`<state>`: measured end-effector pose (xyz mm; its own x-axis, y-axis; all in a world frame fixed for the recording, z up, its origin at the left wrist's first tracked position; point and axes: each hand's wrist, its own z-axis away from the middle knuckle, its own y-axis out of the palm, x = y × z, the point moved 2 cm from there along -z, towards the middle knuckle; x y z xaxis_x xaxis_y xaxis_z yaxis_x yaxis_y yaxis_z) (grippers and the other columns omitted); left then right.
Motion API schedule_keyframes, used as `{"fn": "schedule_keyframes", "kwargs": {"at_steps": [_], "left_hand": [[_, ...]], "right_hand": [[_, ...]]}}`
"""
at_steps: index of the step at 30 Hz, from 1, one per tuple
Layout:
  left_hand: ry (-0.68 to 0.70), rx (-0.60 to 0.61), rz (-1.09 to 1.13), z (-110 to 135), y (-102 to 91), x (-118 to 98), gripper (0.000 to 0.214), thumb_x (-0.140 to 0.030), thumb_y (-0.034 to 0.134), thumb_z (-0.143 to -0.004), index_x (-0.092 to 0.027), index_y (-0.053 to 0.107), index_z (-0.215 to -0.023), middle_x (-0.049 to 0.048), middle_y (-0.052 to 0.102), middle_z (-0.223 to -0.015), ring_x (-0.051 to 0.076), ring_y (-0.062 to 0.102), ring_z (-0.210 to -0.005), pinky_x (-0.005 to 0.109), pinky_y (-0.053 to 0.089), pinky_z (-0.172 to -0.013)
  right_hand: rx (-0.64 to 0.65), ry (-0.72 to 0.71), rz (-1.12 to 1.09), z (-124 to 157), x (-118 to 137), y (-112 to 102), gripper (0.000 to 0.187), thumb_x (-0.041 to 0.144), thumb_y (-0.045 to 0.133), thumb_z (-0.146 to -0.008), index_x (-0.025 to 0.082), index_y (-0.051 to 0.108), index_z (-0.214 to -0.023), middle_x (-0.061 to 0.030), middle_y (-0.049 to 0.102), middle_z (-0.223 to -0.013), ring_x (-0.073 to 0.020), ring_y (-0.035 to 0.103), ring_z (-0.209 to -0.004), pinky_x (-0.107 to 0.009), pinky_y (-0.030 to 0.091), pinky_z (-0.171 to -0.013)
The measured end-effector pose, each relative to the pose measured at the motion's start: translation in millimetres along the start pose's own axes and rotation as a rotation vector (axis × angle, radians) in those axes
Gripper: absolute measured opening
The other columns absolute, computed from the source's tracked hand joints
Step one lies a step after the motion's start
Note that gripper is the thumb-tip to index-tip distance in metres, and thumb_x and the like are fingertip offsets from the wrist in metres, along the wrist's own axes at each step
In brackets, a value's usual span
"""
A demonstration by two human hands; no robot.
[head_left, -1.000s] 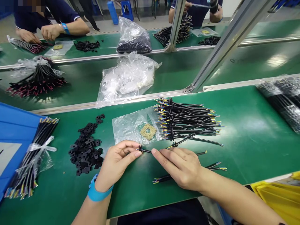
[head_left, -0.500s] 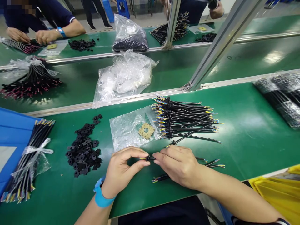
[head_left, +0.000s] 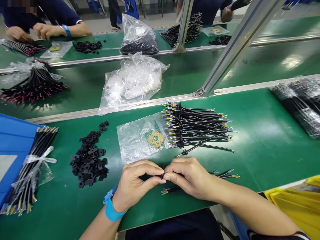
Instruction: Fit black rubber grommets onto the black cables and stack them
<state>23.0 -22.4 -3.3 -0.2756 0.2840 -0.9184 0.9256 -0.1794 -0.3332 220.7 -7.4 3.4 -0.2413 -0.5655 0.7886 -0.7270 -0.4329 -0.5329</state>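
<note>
We're pinching a black cable (head_left: 162, 176) between our left hand (head_left: 138, 180) and right hand (head_left: 188, 176), both closed on it just above the green tabletop (head_left: 262, 156), so it can't wiggle, right in front of the wire bundle (head_left: 197, 126).

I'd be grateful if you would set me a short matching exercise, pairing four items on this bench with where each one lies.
Items:
1. black pads
2. tan gasket
3. tied bundle
4. cable

Places:
A. partly on the blue board
B. pinched between the left hand and right hand
C. inside the clear bag
D. heaped on the green bench

Pairs: 1-D, 2-C, 3-A, 4-B
</note>
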Motion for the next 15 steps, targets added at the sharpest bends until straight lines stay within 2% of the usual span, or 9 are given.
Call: {"fn": "schedule_keyframes", "kwargs": {"at_steps": [3, 6, 7, 8, 10, 11, 13, 15], "left_hand": [[0.001, 0.029, 0.004, 1.2, -2.3, 1.8, 0.012, -0.026, 0.087, -0.076, -0.028, 0.083, -0.087, 0.0041, 0.081, -0.081, 0.021, 0.077, -0.073, 0.029, 0.061, -0.071], [-0.019, 0.05, -0.005, 6.8, -22.8, 6.2, 0.043, -0.037, 0.091, -0.072, -0.03, 0.079, -0.113, 0.0065, 0.081, -0.101, 0.027, 0.076, -0.096, 0.036, 0.059, -0.09], [-0.039, -0.01, -0.032, 9.2, -35.6, 8.4, 0.056, -0.042, 0.088, -0.074, -0.031, 0.073, -0.127, 0.0071, 0.08, -0.108, 0.029, 0.074, -0.105, 0.039, 0.056, -0.097], [-0.072, -0.139, -0.112, 11.7, -51.4, 10.7, 0.058, -0.045, 0.081, -0.081, -0.031, 0.066, -0.136, 0.0071, 0.079, -0.112, 0.029, 0.072, -0.11, 0.041, 0.052, -0.103], [-0.239, -0.45, -0.457, 18.0, -85.6, 15.0, 0.053, -0.046, 0.069, -0.092, -0.029, 0.061, -0.141, 0.0079, 0.074, -0.122, 0.028, 0.067, -0.114, 0.042, 0.049, -0.104], [-0.309, -0.544, -0.609, 21.0, -100.2, 16.0, 0.048, -0.047, 0.065, -0.094, -0.025, 0.063, -0.137, 0.0093, 0.074, -0.122, 0.029, 0.067, -0.112, 0.043, 0.049, -0.103], [-0.382, -0.638, -0.875, 25.7, -120.9, 16.2, 0.04, -0.047, 0.059, -0.097, -0.02, 0.071, -0.123, 0.0123, 0.074, -0.116, 0.032, 0.067, -0.108, 0.044, 0.048, -0.097], [-0.395, -0.591, -1.067, 28.2, -128.4, 17.0, 0.036, -0.045, 0.053, -0.099, -0.018, 0.074, -0.109, 0.0139, 0.075, -0.11, 0.033, 0.067, -0.104, 0.044, 0.046, -0.091]], "right_hand": [[-0.001, -0.004, -0.021, -2.3, 1.1, -2.5, 0.03, 0.03, 0.051, -0.107, 0.015, 0.069, -0.089, 0.0006, 0.065, -0.07, -0.0077, 0.057, -0.062, -0.019, 0.045, -0.061], [-0.055, -0.019, 0.031, -2.5, 2.6, -5.7, 0.027, 0.031, 0.053, -0.106, 0.015, 0.07, -0.092, -0.0005, 0.067, -0.073, -0.0077, 0.059, -0.063, -0.018, 0.046, -0.059], [-0.078, -0.03, 0.056, -1.7, 3.5, -7.4, 0.026, 0.031, 0.053, -0.106, 0.015, 0.07, -0.093, -0.0009, 0.068, -0.075, -0.0077, 0.061, -0.064, -0.018, 0.047, -0.06], [-0.103, -0.044, 0.09, -0.5, 4.7, -9.8, 0.025, 0.031, 0.054, -0.106, 0.015, 0.069, -0.094, -0.0011, 0.068, -0.076, -0.0078, 0.062, -0.065, -0.018, 0.048, -0.06], [-0.17, -0.092, 0.213, 2.9, 8.1, -17.2, 0.021, 0.03, 0.056, -0.105, 0.016, 0.068, -0.095, -0.001, 0.069, -0.078, -0.0085, 0.064, -0.067, -0.02, 0.049, -0.062], [-0.216, -0.119, 0.307, 4.9, 9.5, -22.5, 0.017, 0.028, 0.058, -0.104, 0.016, 0.067, -0.097, -0.0011, 0.07, -0.078, -0.0092, 0.064, -0.067, -0.021, 0.05, -0.063], [-0.311, -0.169, 0.52, 8.5, 9.1, -35.0, 0.008, 0.02, 0.06, -0.102, 0.016, 0.066, -0.104, -0.0029, 0.072, -0.084, -0.0117, 0.065, -0.072, -0.024, 0.051, -0.069], [-0.352, -0.187, 0.669, 9.7, 1.2, -47.4, 0.018, 0.011, 0.058, -0.099, 0.016, 0.065, -0.115, -0.0067, 0.074, -0.095, -0.015, 0.066, -0.081, -0.028, 0.052, -0.077]]}}
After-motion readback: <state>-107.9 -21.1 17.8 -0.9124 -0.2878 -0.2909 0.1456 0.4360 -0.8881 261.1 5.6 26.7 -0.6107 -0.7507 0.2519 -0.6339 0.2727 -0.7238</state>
